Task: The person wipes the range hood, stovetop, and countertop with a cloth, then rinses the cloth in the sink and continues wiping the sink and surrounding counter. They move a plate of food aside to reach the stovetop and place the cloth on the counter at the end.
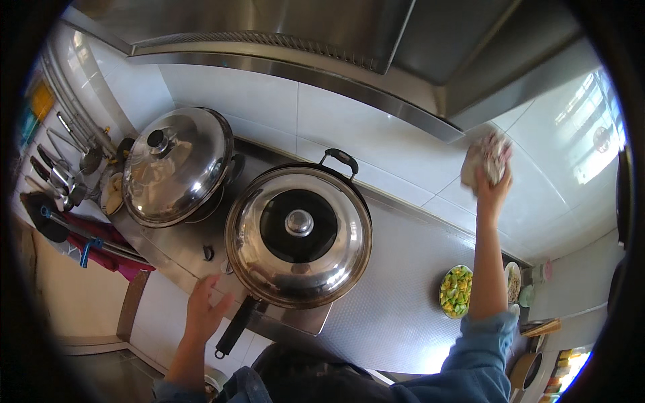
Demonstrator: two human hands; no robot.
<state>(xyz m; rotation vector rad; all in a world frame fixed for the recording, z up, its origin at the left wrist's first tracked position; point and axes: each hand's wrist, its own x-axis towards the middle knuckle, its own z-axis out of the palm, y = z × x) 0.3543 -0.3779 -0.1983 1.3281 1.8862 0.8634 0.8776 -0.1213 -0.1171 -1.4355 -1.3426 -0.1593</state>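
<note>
My right hand (493,189) is raised against the white wall tiles at the right, gripping a crumpled cloth (488,156) that is blurred. Whether the cloth touches the tiles, I cannot tell. My left hand (206,307) hovers near the front edge of the stove, fingers apart and nothing in them. Close by it are a dark stove knob (208,253) and the black handle (237,327) of a wok. A steel lid with a dark glass centre (322,279) covers the wok, whose black loop handle (342,158) points to the wall.
Behind left stands a pot under a domed steel lid (186,166). Ladles and other utensils (60,174) hang on the left wall. A plate of chopped green and yellow food (456,292) sits on the steel counter (398,282) below my right forearm. The range hood (282,63) overhangs the stove.
</note>
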